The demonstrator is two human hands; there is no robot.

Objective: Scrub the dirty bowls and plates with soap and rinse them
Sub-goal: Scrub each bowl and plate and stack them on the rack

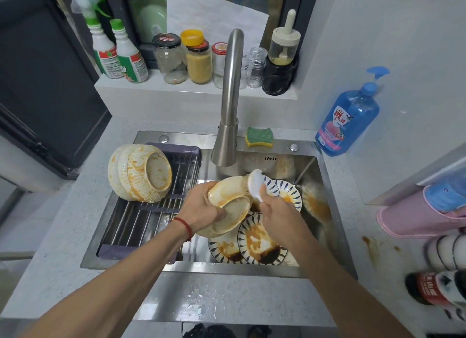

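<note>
Nearest the viewer, two bare forearms reach over the wet steel front ledge of the sink [327,206] and meet above its right half. The left hand [201,209], with a red cord at the wrist, curls around the rim of a stack of cream bowls [230,206] smeared with orange sauce, tilting them so the open side faces right, toward the other hand. The right hand [274,209] pinches a white scrubbing pad [256,184] just at the far right edge of that stack; the pad seems to touch the rim, though motion blur makes contact hard to confirm. So the scrubbing hand is already beside its target, and the coming stroke likely runs leftward into the tilted bowl. Beneath the hands lie striped plates [262,242] pooled with dark and orange sauce, overlapping on the sink floor. To the left, a drying rack [141,219] spans the basin, and more dirty bowls [141,173] rest nested on their sides at its far end. Farther back, the faucet [228,105] hangs above the held bowls, with no water visibly running. A green-and-yellow sponge [259,136] sits on the far ledge, a blue soap bottle [349,115] on the counter to its right.
</note>
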